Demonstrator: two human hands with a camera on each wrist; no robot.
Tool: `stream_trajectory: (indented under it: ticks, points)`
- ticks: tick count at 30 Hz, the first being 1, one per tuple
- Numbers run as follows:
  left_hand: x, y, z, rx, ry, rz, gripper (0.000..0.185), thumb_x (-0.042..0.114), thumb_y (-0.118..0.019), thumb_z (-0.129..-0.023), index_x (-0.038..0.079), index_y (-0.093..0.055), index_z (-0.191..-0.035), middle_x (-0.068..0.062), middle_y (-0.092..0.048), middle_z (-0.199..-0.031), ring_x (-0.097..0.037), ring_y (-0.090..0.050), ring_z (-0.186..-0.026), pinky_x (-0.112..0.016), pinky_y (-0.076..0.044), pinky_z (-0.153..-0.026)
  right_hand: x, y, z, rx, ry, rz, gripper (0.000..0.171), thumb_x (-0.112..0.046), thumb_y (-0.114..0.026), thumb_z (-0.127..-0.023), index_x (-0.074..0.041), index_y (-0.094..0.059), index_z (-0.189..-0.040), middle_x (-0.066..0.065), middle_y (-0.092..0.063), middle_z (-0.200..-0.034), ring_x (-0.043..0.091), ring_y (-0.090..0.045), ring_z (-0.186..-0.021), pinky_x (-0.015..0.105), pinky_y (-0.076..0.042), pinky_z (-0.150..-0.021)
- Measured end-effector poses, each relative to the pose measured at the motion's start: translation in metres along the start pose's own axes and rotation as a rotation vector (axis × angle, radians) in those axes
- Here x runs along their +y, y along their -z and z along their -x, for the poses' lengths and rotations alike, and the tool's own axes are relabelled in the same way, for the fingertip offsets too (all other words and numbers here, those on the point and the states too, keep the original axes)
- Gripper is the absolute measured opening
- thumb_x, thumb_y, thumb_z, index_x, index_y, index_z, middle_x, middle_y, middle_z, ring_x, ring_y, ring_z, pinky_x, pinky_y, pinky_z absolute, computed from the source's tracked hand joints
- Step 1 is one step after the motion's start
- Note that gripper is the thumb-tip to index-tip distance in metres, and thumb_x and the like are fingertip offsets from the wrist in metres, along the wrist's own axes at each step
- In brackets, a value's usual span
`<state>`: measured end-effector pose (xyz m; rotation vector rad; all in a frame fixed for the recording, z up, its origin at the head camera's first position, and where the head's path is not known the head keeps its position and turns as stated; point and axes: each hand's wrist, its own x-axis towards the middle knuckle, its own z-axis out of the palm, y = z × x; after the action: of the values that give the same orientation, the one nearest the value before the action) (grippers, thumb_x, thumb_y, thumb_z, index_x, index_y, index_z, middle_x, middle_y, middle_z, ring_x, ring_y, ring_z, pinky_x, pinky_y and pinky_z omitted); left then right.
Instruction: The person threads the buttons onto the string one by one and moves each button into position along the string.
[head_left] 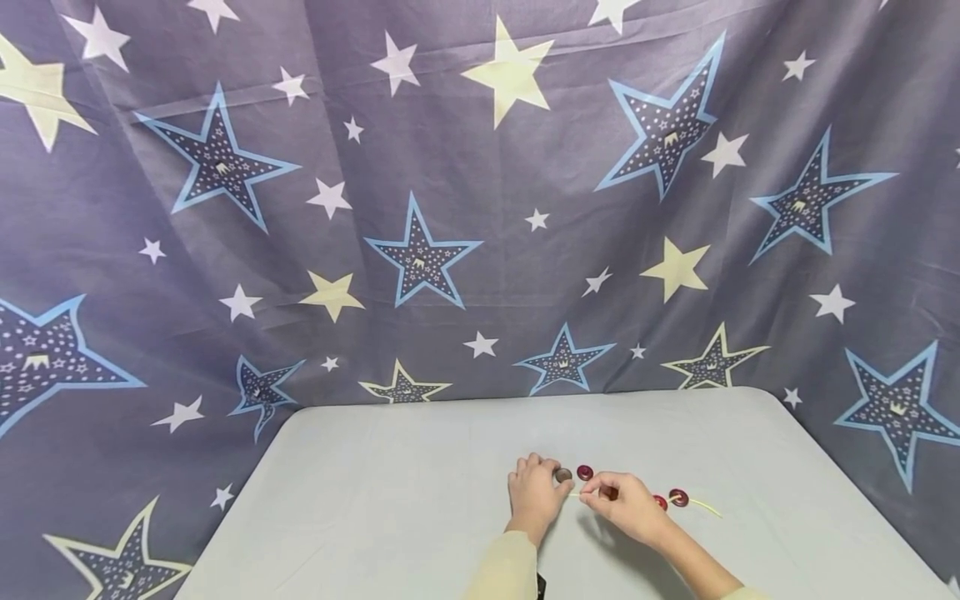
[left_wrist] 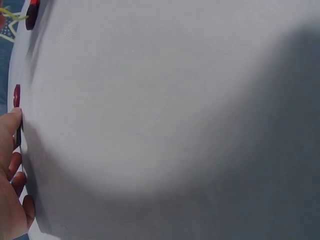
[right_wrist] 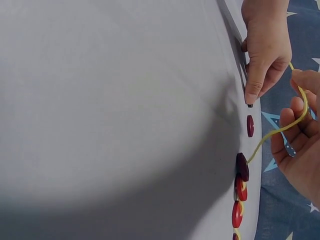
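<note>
Left hand (head_left: 534, 492) rests on the table (head_left: 390, 500), fingers (right_wrist: 252, 87) curled, tips pinching a dark button (head_left: 562, 475) held on edge against the cloth. Right hand (head_left: 626, 500) sits just to its 3 o'clock, fingers clamped on a thin yellow cord (right_wrist: 280, 131) near its free end; the cord end points toward the dark button, a small gap between.

One loose red button (head_left: 585, 472) lies flat between the two hands, at 12 o'clock of the right hand, apart from the dark button. Behind the right hand, at its 3 o'clock, strung red buttons (head_left: 678, 497) sit in a row on the cord; the cord's tail (head_left: 705, 506) trails further to 3 o'clock.

All items lie right of the table's centre, in its near half. Wide bare table at 9 o'clock of the left hand and at 12 o'clock up to the far edge (head_left: 525, 398). Right edge well apart from the cord tail. Star-print cloth (head_left: 420, 250) hangs behind the far edge.
</note>
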<state>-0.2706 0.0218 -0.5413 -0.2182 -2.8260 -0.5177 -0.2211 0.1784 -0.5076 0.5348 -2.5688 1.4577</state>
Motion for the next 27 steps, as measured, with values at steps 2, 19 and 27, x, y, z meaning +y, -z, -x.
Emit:
stream_trajectory:
  ticks: [2,19,27]
  points:
    - [0.0,0.001,-0.001,0.002,0.002,0.007,0.031,0.045,-0.07,-0.077,0.02,-0.069,-0.096,0.003,-0.058,-0.09,-0.017,-0.049,-0.084,-0.032,-0.036,-0.067,-0.001,0.001,0.0,-0.002,0.001,-0.003,0.009,-0.017,-0.07,-0.082,-0.008,-0.069,-0.083,-0.007,-0.05,-0.058,-0.005,-0.039,-0.052,0.016,-0.036,-0.048]
    - [-0.007,0.012,-0.004,-0.031,-0.036,0.174,0.027,0.036,-0.071,-0.078,0.014,-0.07,-0.093,0.001,-0.059,-0.087,-0.018,-0.053,-0.084,-0.036,-0.042,-0.072,0.0,0.002,-0.001,0.003,-0.018,0.009,0.007,-0.016,-0.069,-0.083,-0.009,-0.069,-0.082,-0.007,-0.049,-0.057,-0.004,-0.039,-0.051,0.018,-0.036,-0.048]
    - [-0.009,0.015,-0.005,-0.041,-0.02,0.258,0.026,0.031,-0.073,-0.078,0.012,-0.069,-0.095,0.002,-0.058,-0.086,-0.017,-0.054,-0.085,-0.037,-0.045,-0.078,0.003,0.004,-0.002,0.007,-0.025,0.025,0.007,-0.018,-0.07,-0.082,-0.011,-0.069,-0.082,-0.008,-0.047,-0.058,-0.003,-0.04,-0.052,0.018,-0.037,-0.049]
